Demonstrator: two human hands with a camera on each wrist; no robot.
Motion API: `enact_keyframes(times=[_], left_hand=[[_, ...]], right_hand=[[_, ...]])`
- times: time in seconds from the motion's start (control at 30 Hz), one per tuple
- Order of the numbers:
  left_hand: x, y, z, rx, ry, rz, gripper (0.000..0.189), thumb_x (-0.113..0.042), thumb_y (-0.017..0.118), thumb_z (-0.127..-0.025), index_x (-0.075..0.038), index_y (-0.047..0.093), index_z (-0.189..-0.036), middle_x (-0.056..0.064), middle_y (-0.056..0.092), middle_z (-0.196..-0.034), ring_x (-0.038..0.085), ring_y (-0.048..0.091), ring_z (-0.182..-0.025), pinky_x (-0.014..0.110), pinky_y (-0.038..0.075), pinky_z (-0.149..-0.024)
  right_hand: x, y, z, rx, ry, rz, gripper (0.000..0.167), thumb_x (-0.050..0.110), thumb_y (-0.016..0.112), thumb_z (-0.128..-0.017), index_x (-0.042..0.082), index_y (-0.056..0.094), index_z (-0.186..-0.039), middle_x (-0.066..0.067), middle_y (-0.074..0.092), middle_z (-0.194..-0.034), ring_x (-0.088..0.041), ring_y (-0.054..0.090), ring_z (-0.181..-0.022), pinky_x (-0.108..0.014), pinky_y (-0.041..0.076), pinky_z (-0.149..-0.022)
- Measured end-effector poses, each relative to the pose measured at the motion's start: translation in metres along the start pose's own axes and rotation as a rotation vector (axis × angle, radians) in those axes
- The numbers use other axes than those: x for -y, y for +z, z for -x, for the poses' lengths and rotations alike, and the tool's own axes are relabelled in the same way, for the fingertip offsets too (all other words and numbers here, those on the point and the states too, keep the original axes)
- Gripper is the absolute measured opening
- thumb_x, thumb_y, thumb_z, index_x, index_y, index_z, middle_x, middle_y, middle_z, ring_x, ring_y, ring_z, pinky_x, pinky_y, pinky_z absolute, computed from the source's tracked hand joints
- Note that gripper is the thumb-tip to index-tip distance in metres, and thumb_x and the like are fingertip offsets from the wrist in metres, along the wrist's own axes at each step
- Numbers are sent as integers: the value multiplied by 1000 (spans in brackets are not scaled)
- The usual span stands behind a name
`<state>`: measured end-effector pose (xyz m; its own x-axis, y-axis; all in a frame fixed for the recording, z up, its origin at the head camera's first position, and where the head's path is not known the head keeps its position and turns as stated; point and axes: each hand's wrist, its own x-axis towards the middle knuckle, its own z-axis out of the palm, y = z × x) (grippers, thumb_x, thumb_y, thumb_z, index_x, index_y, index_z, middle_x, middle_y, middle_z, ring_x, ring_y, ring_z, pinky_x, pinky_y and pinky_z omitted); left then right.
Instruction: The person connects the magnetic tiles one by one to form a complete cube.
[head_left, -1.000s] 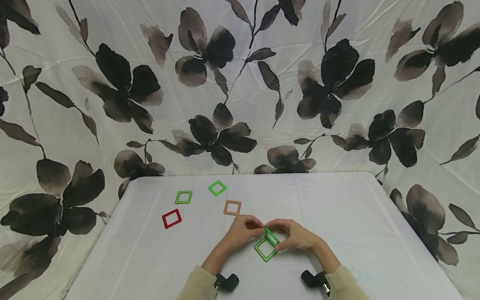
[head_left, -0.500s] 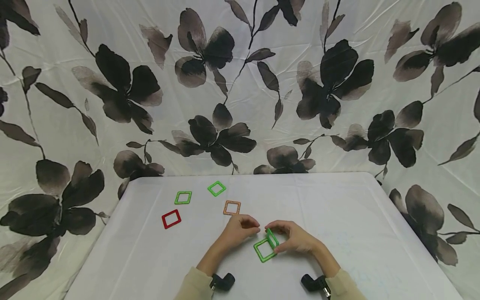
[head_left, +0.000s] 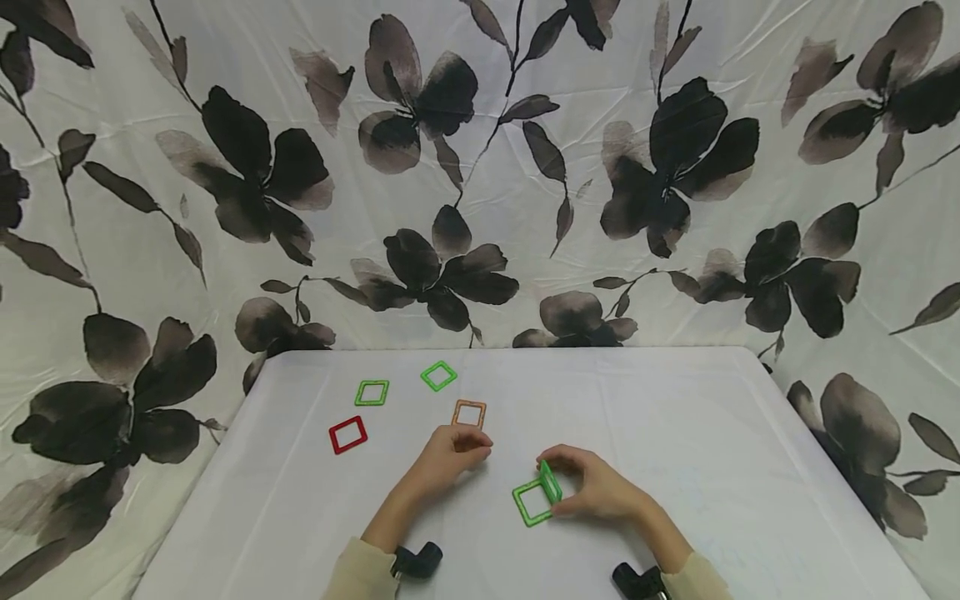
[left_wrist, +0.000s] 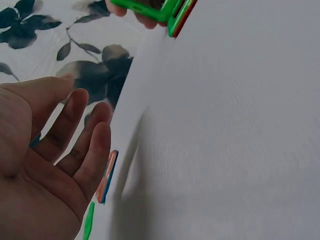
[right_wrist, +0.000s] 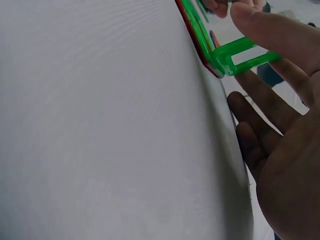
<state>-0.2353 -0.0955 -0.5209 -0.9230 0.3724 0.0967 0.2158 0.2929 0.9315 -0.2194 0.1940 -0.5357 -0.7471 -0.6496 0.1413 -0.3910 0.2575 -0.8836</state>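
In the head view, my right hand (head_left: 603,485) holds a green square frame (head_left: 552,488) on edge between thumb and fingers. It stands along the right side of a second green square frame (head_left: 521,509) lying flat on the table. The right wrist view shows the thumb over the upright green frame (right_wrist: 229,51), and a red layer (right_wrist: 207,66) under the flat one. My left hand (head_left: 447,454) is to the left, fingers loosely bent and holding nothing. Just behind it, partly covered by the fingers, lies an orange square frame (head_left: 471,403).
A red square frame (head_left: 333,442) lies on the white table (head_left: 675,417) at the left. Behind it are a green square frame (head_left: 371,404) and another green frame (head_left: 429,383). A floral cloth (head_left: 555,275) hangs behind the table's back edge.
My left hand has let go of the upright green frame's top corner and moved away to the left. The right hand still holds that frame in nearly the same place.
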Motion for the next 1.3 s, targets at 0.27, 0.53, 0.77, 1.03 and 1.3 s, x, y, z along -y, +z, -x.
enact_keyframes(times=[0.27, 0.53, 0.77, 1.03, 1.3], left_hand=[[14, -12, 6, -5, 5, 11, 15, -9, 69, -90, 4, 70, -99, 4, 67, -95, 15, 63, -80, 26, 52, -66], [21, -19, 9, -6, -12, 32, 15, -6, 67, -92, 6, 69, -101, 17, 69, -90, 25, 65, -80, 28, 53, -64], [-1, -25, 19, 2, -31, -10, 15, -3, 65, -92, 9, 67, -101, 16, 68, -92, 28, 62, -82, 24, 49, -67], [-9, -25, 22, 16, -20, -14, 15, -3, 65, -92, 8, 68, -101, 11, 68, -92, 20, 62, -81, 24, 49, -69], [13, -25, 14, 8, -36, -50, 14, -7, 65, -93, 3, 69, -101, 7, 68, -93, 19, 61, -82, 24, 49, -69]], right_hand=[[3, -1, 5, 11, -2, 60, 60, 14, 90, -66, 13, 59, -118, -1, 65, -110, -24, 59, -102, -36, 44, -87], [10, 5, 13, 39, 93, 184, 62, 19, 88, -66, 23, 56, -119, 9, 61, -115, -13, 55, -106, -37, 44, -91], [9, 12, 14, 10, 84, 202, 62, 18, 88, -66, 22, 54, -118, 9, 60, -115, -14, 54, -103, -38, 43, -92], [4, 17, 16, -26, 69, 277, 60, 27, 90, -65, 28, 58, -116, 14, 57, -114, -10, 51, -105, -40, 43, -94], [5, 20, 14, -99, 22, 352, 60, 28, 91, -64, 23, 59, -114, 13, 60, -107, -8, 54, -99, -37, 44, -89]])
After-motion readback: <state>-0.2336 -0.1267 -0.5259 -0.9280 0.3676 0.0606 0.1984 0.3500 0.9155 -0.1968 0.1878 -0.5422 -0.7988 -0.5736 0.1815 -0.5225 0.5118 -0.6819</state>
